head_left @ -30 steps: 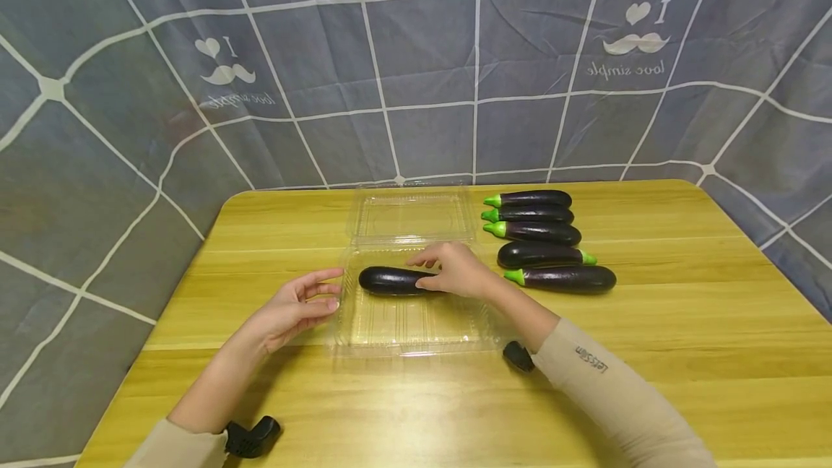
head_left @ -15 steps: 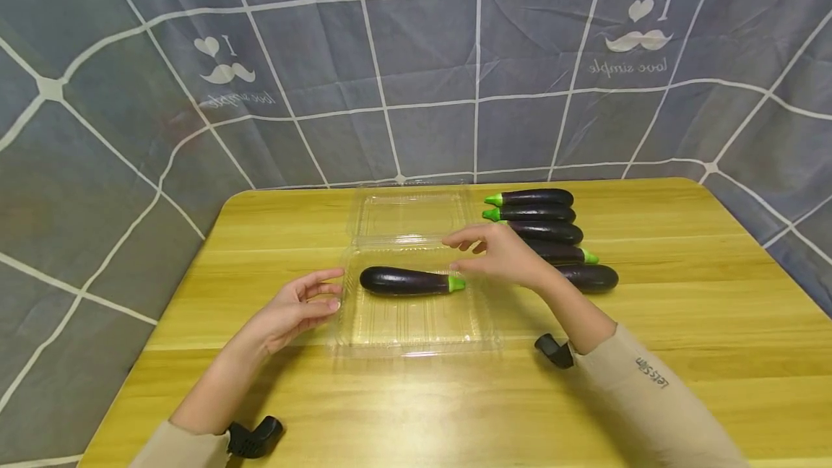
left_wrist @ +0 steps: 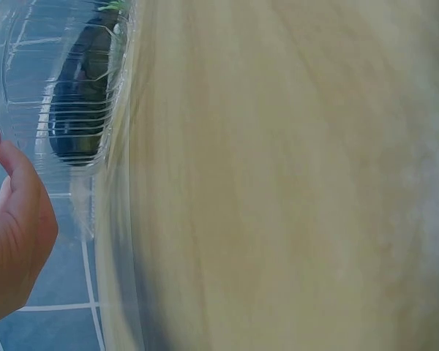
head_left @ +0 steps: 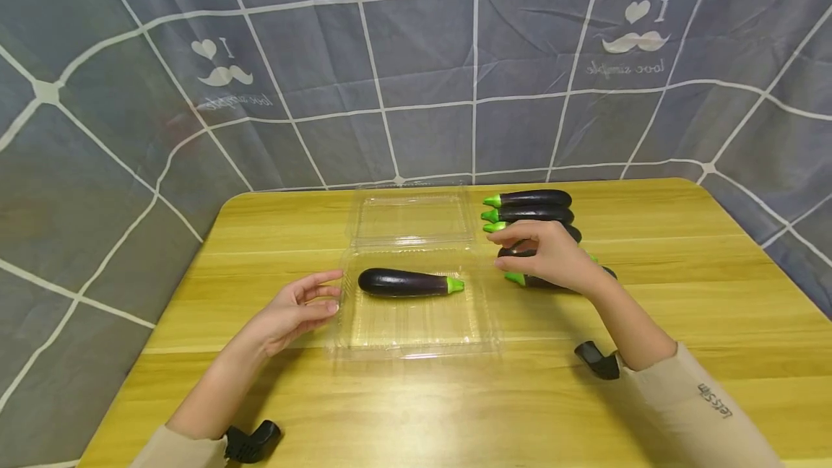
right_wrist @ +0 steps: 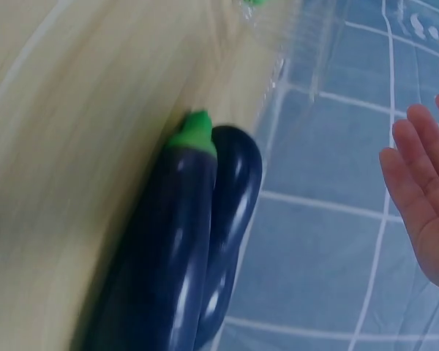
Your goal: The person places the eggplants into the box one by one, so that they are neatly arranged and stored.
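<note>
A dark purple eggplant (head_left: 403, 283) with a green stem end lies crosswise in the base of a clear plastic clamshell box (head_left: 416, 327). Beside the box's left edge is my left hand (head_left: 292, 315), thumb and fingers apart, fingertips at the rim. My right hand (head_left: 552, 257) holds nothing and hovers over the front part of a row of eggplants, its fingers bent loosely. It partly hides the nearest eggplant (head_left: 539, 282). In the right wrist view, two eggplants (right_wrist: 179, 241) lie side by side, while the right hand (right_wrist: 432, 183) appears apart from them.
The box's lid (head_left: 416, 217) lies folded back toward the grey curtain (head_left: 429, 56). More eggplants (head_left: 536, 198) line the table (head_left: 403, 410) to the right of the box. Each wrist carries a black camera (head_left: 253, 441).
My right hand has let go of the eggplant in the box and moved right to above the row. The left hand stays by the box's left edge.
</note>
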`<state>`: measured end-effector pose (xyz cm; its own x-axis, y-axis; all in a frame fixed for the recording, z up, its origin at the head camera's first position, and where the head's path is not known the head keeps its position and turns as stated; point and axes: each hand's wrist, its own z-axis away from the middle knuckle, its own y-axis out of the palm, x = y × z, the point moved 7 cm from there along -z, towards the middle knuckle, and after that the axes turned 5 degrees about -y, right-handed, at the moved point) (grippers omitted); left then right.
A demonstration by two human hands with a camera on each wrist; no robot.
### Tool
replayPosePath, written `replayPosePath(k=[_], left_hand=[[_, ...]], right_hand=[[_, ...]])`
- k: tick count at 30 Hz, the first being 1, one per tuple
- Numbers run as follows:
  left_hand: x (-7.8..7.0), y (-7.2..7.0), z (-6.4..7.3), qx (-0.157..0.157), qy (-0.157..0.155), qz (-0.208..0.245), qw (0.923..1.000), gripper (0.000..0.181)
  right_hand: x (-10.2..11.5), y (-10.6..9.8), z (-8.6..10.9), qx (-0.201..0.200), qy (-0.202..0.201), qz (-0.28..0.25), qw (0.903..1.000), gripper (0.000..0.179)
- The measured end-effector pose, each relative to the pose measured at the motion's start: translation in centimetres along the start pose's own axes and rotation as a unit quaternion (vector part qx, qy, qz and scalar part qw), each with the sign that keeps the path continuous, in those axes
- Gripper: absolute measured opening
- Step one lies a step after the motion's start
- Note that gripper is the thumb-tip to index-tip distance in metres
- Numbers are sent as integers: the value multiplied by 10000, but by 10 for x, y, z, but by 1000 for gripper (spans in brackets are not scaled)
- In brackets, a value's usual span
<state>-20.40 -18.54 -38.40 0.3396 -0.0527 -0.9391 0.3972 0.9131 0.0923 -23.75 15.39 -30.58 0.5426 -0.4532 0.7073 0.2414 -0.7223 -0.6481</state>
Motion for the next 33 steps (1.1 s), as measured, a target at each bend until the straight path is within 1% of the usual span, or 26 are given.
replayPosePath(k=[5, 10, 17, 22, 26, 30, 33], left_hand=[[1, -2, 3, -39, -8, -101, 9999, 62], [1, 0, 2, 1, -29, 50, 10000, 63], [1, 0, 0, 27, -37, 143, 9999, 63], [0, 0, -1, 29, -53, 176, 9998, 63], [-2, 0, -2, 13, -59, 182, 9998, 63], [-2, 0, -1, -2, -75, 148, 9999, 64], [-1, 0, 0, 0, -77, 111, 9999, 64]], right_hand=[[-5, -15, 13, -216, 33, 152, 9996, 34], [-11, -30, 26, -406, 46, 482, 9980, 32], [-18, -47, 43, -502, 137, 856, 9950, 31], [-24, -60, 56, -584, 327, 942, 9933, 33], [-33, -69, 68, -616, 510, 1142, 9902, 34], [-43, -76, 80, -631, 578, 1338, 9873, 34], [-51, -79, 87, -657, 647, 1301, 9872, 34]])
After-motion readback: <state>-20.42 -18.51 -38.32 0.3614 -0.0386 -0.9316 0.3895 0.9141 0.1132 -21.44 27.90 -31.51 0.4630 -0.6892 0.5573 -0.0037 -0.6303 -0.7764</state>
